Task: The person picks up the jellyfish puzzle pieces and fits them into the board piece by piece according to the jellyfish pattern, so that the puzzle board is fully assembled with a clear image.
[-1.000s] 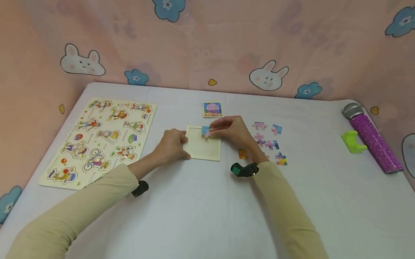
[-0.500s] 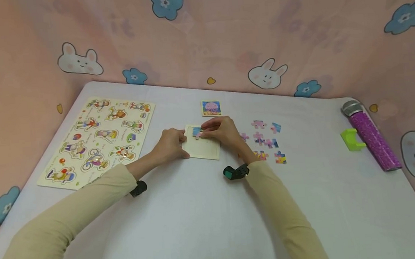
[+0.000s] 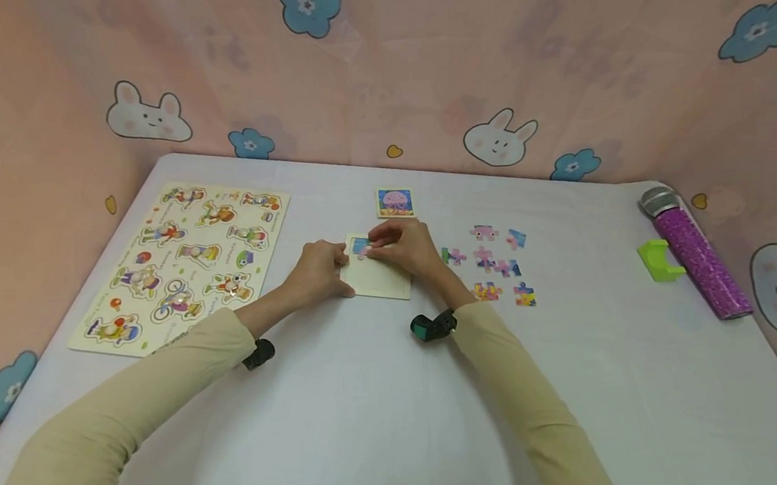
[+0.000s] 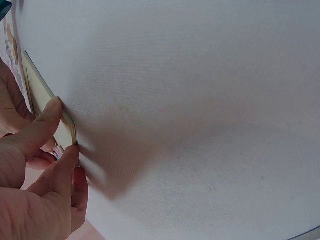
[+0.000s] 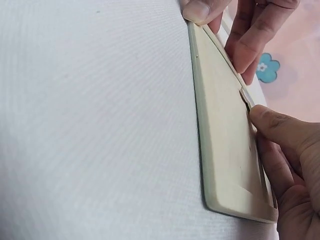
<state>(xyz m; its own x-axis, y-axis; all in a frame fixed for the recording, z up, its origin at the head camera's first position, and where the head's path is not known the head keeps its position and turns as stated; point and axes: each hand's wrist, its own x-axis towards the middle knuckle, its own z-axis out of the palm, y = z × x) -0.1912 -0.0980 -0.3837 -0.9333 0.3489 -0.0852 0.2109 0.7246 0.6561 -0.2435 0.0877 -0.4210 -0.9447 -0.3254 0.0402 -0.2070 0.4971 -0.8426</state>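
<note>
A small cream puzzle tray point(image 3: 378, 284) with a raised rim lies mid-table. My left hand point(image 3: 317, 273) grips its left edge, thumb at the near corner and fingers at the far one; the left wrist view shows the thumb point(image 4: 50, 117) on the rim. Over the tray's far left corner, my right hand point(image 3: 406, 247) pinches a blue-and-pink jigsaw piece point(image 3: 359, 245) between thumb and fingers. The right wrist view has that piece point(image 5: 244, 98) nearly edge-on, low over the tray's recess. Several loose jigsaw pieces point(image 3: 484, 257) lie right of the right hand.
Behind the tray sits a small square picture point(image 3: 395, 202) of a pink sea creature. A large illustrated board point(image 3: 189, 264) covers the table's left side. To the far right are a glittery purple microphone point(image 3: 703, 265) and a bright green plastic part point(image 3: 659, 261).
My right hand has carried the jigsaw piece leftward over the tray to its far left corner. More loose pieces now show beside that forearm. The left hand keeps its grip.
</note>
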